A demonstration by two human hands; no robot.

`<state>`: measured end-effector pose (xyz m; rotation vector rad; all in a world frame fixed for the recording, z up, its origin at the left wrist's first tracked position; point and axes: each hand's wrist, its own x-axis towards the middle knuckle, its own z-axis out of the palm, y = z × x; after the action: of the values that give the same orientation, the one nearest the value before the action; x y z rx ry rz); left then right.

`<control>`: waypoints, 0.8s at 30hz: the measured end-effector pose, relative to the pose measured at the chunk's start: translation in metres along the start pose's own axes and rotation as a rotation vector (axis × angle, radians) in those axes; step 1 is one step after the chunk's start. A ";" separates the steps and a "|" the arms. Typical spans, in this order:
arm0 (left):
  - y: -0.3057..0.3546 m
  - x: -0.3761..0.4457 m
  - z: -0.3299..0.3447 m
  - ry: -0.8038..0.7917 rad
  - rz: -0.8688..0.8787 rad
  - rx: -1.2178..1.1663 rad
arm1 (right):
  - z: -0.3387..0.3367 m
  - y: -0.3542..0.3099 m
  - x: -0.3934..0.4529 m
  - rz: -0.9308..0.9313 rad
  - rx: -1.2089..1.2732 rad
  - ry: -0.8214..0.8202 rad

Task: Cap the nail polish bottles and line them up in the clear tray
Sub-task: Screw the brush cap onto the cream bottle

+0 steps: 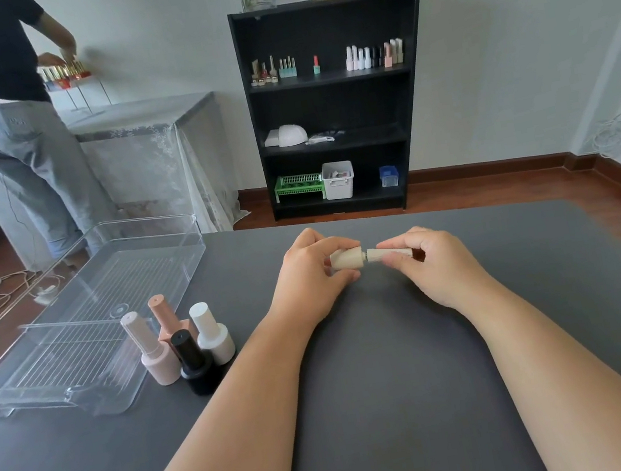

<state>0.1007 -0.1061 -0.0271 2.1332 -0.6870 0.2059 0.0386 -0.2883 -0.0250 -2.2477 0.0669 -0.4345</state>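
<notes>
1. While your forearms stretch out over the grey table (pixel 391 407), both hands meet above its middle, well off the surface.
2. Your left hand (pixel 313 276) grips the beige bottle (pixel 346 260), fingers curled round its body, neck pointing right.
3. Your right hand (pixel 424 263) pinches the beige cap (pixel 386 253), lined up with the neck; a thin gap shows between the two, so judged not yet screwed down.
4. Near left, four bottles stand upright in a tight cluster on the table: black bottle (pixel 194 363), white bottle (pixel 212 336), pale pink bottle (pixel 153 352), peach bottle (pixel 171 322). All four look capped. They sit just beside the tray, not in it.
5. Clear tray (pixel 83 339) lies beyond them at the table's left edge, ribbed floor showing, no bottles inside.
6. Progress call: capping nearly finished, one cap left to seat. Lining up not started; five bottles left to place.
7. Far back: black shelf unit (pixel 336 107) with more bottles, and another person (pixel 3 101) standing at a draped side table (pixel 145 139).
</notes>
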 end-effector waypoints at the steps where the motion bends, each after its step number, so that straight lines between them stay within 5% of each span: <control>1: 0.000 0.000 0.000 0.005 0.006 -0.003 | 0.000 0.000 0.000 0.017 0.025 -0.006; 16: -0.003 0.000 0.002 0.039 0.040 -0.042 | -0.001 0.002 0.000 0.111 0.188 -0.033; 24: -0.007 0.002 0.001 0.074 -0.016 -0.053 | -0.002 0.001 0.000 -0.030 0.173 0.039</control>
<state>0.1056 -0.1041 -0.0313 2.0695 -0.6252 0.2545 0.0381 -0.2903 -0.0247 -2.0726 0.0146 -0.4820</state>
